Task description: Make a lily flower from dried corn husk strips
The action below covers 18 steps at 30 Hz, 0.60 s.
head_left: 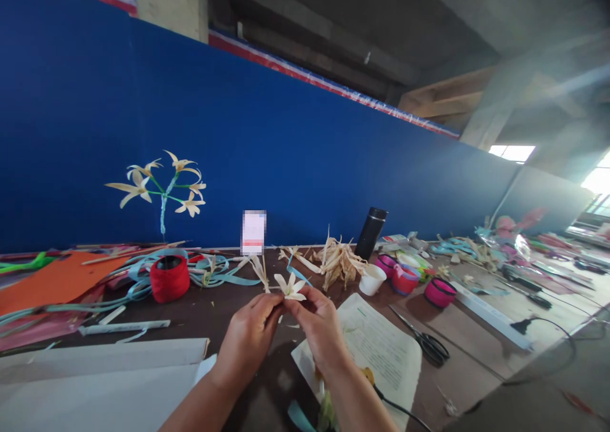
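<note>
Above the brown table (204, 314), my left hand (255, 330) pinches the base of a small cream flower (290, 287) with pointed petals. Around the same flower's lower petals close the fingers of my right hand (319, 324). Both hands meet at the flower, their fingertips nearly touching. Beneath my right wrist lies a printed sheet (381, 349). Behind the hands are dried husks (338, 260) in a pile. At the left stands a branched stem (163, 213) with several similar cream flowers.
A red ribbon roll (170, 279), blue strips and orange paper (61, 279) lie left. A white cup (372, 280), black bottle (371, 234), pink roll (439, 292), scissors (431, 348) and power strip (490, 314) are right. A white box (95, 387) sits front left.
</note>
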Motion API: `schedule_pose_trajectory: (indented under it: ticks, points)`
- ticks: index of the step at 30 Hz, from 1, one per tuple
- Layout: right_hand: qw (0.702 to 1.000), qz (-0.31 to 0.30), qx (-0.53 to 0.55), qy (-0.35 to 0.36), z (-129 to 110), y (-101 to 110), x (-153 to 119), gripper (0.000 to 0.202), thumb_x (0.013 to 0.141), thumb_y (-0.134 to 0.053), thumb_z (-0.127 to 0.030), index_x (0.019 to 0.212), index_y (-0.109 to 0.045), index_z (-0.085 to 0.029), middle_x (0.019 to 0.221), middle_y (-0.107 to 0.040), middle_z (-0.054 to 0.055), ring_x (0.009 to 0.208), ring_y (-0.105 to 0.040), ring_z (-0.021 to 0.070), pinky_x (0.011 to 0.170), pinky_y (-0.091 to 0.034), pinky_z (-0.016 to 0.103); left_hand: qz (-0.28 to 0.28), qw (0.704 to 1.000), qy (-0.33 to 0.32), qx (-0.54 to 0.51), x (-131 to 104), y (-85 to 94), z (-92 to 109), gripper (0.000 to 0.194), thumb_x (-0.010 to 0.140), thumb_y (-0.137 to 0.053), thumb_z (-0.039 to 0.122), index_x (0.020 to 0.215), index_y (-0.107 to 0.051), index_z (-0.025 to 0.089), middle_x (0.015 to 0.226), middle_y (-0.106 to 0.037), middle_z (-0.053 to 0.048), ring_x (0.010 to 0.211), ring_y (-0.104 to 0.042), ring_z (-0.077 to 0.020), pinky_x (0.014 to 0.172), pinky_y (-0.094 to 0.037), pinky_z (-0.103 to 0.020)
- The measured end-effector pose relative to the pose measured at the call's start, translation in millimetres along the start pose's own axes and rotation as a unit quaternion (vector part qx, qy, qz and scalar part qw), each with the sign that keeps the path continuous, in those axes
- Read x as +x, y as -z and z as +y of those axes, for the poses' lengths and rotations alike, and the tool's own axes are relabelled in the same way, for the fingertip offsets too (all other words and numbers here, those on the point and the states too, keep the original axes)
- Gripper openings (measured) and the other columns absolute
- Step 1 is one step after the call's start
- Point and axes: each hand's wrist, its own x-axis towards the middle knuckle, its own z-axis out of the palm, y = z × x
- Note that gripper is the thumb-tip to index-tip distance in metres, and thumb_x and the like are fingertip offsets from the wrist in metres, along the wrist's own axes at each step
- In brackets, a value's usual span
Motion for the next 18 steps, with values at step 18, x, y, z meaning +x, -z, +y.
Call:
schedule_pose_trajectory:
  ticks: [18]
  points:
    - [0.999,0.003,-0.022,0.043,-0.1,0.1,-0.4,0.008,0.064,-0.068,-0.022,0.066,-0.061,-0.018,0.066,-0.055,-0.003,0.064,-0.049,0.0128,0.059,-0.039,0.022,0.039,0.999,0.012,0.016,-4.4,-1.6,3.4,0.009,0.081,-0.056,0.024,0.084,-0.064,0.022,0.08,-0.07,-0.001,0.072,-0.066,-0.0144,0.066,-0.051,-0.021]
